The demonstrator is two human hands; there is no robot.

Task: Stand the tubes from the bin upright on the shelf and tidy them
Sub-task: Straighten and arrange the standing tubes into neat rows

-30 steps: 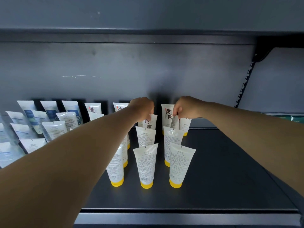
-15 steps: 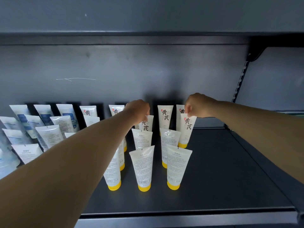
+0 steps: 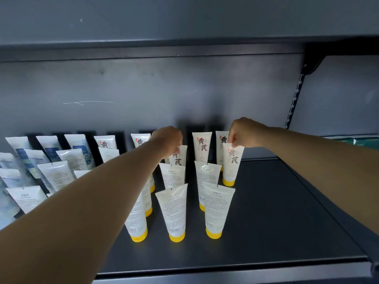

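Several white tubes with yellow caps stand cap-down on the dark shelf [image 3: 276, 212]. My right hand [image 3: 245, 133] pinches the top edge of one tube [image 3: 231, 165] at the right of the group, its front with dark characters facing me. My left hand [image 3: 168, 141] grips the top of another tube [image 3: 178, 158] in the middle, partly hidden by my fist. Nearer me stand tubes showing their backs, such as one front tube [image 3: 174, 212] and another [image 3: 216, 210]. The bin is out of view.
Blue-and-white tubes [image 3: 49, 148] fill the shelf's left part in rows. The shelf's back wall [image 3: 143, 95] and a slotted upright [image 3: 295, 97] bound the space. Bare shelf surface lies to the right of the yellow-capped group. The shelf's front lip [image 3: 225, 273] runs below.
My right hand has carried its tube from the middle of the group out to the right side and turned its front toward me. My left hand has stayed on its tube.
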